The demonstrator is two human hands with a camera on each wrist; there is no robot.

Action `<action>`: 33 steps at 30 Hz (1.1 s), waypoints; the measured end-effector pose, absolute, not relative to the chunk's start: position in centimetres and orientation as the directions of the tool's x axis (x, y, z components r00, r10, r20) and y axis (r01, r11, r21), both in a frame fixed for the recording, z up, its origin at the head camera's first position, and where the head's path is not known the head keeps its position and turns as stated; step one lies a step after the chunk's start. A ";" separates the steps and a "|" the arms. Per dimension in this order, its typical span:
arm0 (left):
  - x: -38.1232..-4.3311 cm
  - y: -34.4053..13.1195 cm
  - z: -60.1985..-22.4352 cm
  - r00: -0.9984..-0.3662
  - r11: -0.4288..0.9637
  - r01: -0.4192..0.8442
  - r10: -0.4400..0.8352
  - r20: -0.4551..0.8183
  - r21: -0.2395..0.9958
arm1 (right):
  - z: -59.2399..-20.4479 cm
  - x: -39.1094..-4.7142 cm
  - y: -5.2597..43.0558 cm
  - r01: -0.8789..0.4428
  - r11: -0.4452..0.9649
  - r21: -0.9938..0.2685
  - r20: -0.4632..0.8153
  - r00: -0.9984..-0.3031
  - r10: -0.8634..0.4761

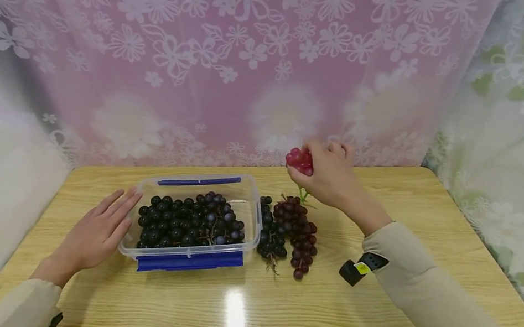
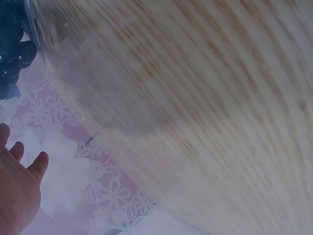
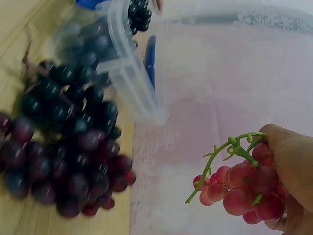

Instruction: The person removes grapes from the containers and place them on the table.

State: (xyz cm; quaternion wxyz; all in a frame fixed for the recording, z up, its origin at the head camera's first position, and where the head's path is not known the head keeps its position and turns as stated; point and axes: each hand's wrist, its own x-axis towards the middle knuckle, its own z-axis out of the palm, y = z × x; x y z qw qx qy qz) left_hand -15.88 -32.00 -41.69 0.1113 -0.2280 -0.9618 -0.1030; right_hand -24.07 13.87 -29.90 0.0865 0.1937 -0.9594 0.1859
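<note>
In the head view my right hand [image 1: 328,173] grips a bunch of red grapes [image 1: 300,160] above the back of the table. The right wrist view shows its green stem [image 3: 215,164] curving out beside the fingers. My left hand [image 1: 99,227] rests against the left end of a clear plastic box [image 1: 257,224], fingers straight. Bunches of black grapes [image 1: 173,221] fill much of the box's floor. Just right of the box lie another black bunch [image 1: 274,238] and a dark red bunch [image 1: 304,236], side by side on the table.
The wooden table [image 1: 295,319] ends at the back against a pink flowered cloth [image 1: 193,81]. A pale floral curtain [image 1: 518,166] hangs on the right. Blue clip flaps [image 1: 190,261] stick out from the box's long sides.
</note>
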 end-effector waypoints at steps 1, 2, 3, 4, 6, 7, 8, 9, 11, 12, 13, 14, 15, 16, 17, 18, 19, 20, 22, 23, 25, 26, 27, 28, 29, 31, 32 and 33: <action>-15.8 -32.0 -41.7 -0.872 0.876 0.459 0.414 0.259 0.145 | -30.0 -24.0 14.4 -0.397 0.856 -0.330 0.234 -0.913 -0.333; -15.8 -32.1 -41.7 -0.873 0.877 0.458 0.414 0.258 0.143 | -30.1 -24.0 14.9 -0.391 0.860 -0.328 0.233 -0.916 -0.328; -15.8 -32.1 -41.7 -0.873 0.878 0.457 0.414 0.256 0.139 | -30.3 -24.0 15.4 -0.389 0.863 -0.322 0.236 -0.916 -0.325; -15.8 -32.1 -41.7 -0.873 0.879 0.457 0.414 0.256 0.137 | -30.5 -23.9 15.8 -0.385 0.867 -0.315 0.239 -0.917 -0.320; -15.7 -32.2 -41.6 -0.875 0.880 0.455 0.414 0.251 0.135 | -30.9 -23.8 16.7 -0.380 0.873 -0.305 0.243 -0.917 -0.315; -15.7 -32.1 -41.6 -0.875 0.880 0.455 0.415 0.248 0.133 | -31.1 -23.7 17.0 -0.378 0.877 -0.297 0.246 -0.917 -0.313; -15.8 -32.1 -41.6 -0.874 0.879 0.458 0.419 0.246 0.131 | -31.4 -23.6 17.4 -0.376 0.879 -0.293 0.246 -0.918 -0.311; -15.8 -32.1 -41.5 -0.874 0.878 0.460 0.421 0.244 0.131 | -31.7 -23.4 17.8 -0.372 0.882 -0.290 0.244 -0.920 -0.308; -15.8 -32.1 -41.5 -0.873 0.877 0.463 0.425 0.239 0.132 | -32.3 -23.1 18.4 -0.366 0.886 -0.284 0.237 -0.922 -0.305; -15.9 -32.1 -41.5 -0.873 0.876 0.464 0.427 0.235 0.130 | -32.8 -22.9 18.7 -0.363 0.887 -0.285 0.233 -0.924 -0.304; -15.9 -32.2 -41.5 -0.872 0.876 0.466 0.430 0.232 0.128 | -33.2 -22.7 18.9 -0.359 0.890 -0.282 0.226 -0.926 -0.303; -16.0 -32.2 -41.4 -0.873 0.876 0.466 0.431 0.230 0.125 | -33.6 -22.6 19.1 -0.358 0.890 -0.282 0.221 -0.927 -0.303; -16.0 -32.3 -41.4 -0.873 0.877 0.465 0.431 0.227 0.121 | -34.0 -22.5 19.2 -0.359 0.889 -0.283 0.219 -0.927 -0.305; -16.0 -32.4 -41.4 -0.874 0.879 0.463 0.431 0.225 0.114 | -34.4 -22.4 19.3 -0.362 0.888 -0.284 0.217 -0.926 -0.308; -16.0 -32.5 -41.3 -0.875 0.881 0.461 0.431 0.223 0.108 | -34.8 -22.3 19.3 -0.363 0.887 -0.285 0.215 -0.926 -0.310; -16.0 -32.5 -41.3 -0.875 0.882 0.461 0.431 0.221 0.102 | -35.1 -22.2 19.4 -0.366 0.886 -0.286 0.214 -0.925 -0.313; -16.1 -32.6 -41.3 -0.875 0.882 0.461 0.432 0.220 0.096 | -35.4 -22.2 19.4 -0.367 0.886 -0.285 0.212 -0.925 -0.315; -16.1 -32.6 -41.2 -0.875 0.883 0.460 0.433 0.217 0.092 | -35.7 -22.1 19.4 -0.369 0.885 -0.283 0.212 -0.924 -0.318; -16.1 -32.6 -41.2 -0.874 0.881 0.464 0.438 0.210 0.092 | -36.3 -21.9 19.5 -0.366 0.888 -0.277 0.207 -0.926 -0.317; -16.2 -32.6 -41.2 -0.872 0.879 0.468 0.442 0.208 0.092 | -36.5 -21.7 19.5 -0.364 0.890 -0.274 0.206 -0.927 -0.315; -16.3 -32.6 -41.2 -0.868 0.875 0.476 0.451 0.206 0.089 | -37.1 -21.5 19.7 -0.359 0.895 -0.265 0.204 -0.928 -0.312; -16.4 -32.5 -41.3 -0.866 0.873 0.480 0.455 0.208 0.088 | -37.3 -21.4 19.8 -0.358 0.898 -0.257 0.207 -0.928 -0.311; -16.4 -32.5 -41.3 -0.863 0.871 0.484 0.459 0.209 0.085 | -37.6 -21.3 20.0 -0.358 0.899 -0.252 0.209 -0.927 -0.310; -16.5 -32.5 -41.3 -0.861 0.869 0.487 0.463 0.211 0.080 | -37.8 -21.2 20.1 -0.357 0.901 -0.247 0.213 -0.927 -0.309; -16.6 -32.5 -41.3 -0.859 0.868 0.490 0.466 0.214 0.075 | -38.1 -21.1 20.1 -0.356 0.903 -0.241 0.216 -0.927 -0.307; -16.7 -32.5 -41.2 -0.857 0.868 0.492 0.469 0.215 0.069 | -38.6 -20.9 20.3 -0.357 0.904 -0.234 0.214 -0.926 -0.310; -16.7 -32.5 -41.2 -0.857 0.868 0.492 0.469 0.214 0.067 | -38.9 -20.8 20.3 -0.357 0.904 -0.235 0.210 -0.927 -0.312; -16.8 -32.5 -41.1 -0.857 0.868 0.492 0.470 0.211 0.065 | -39.1 -20.7 20.4 -0.357 0.904 -0.235 0.201 -0.928 -0.315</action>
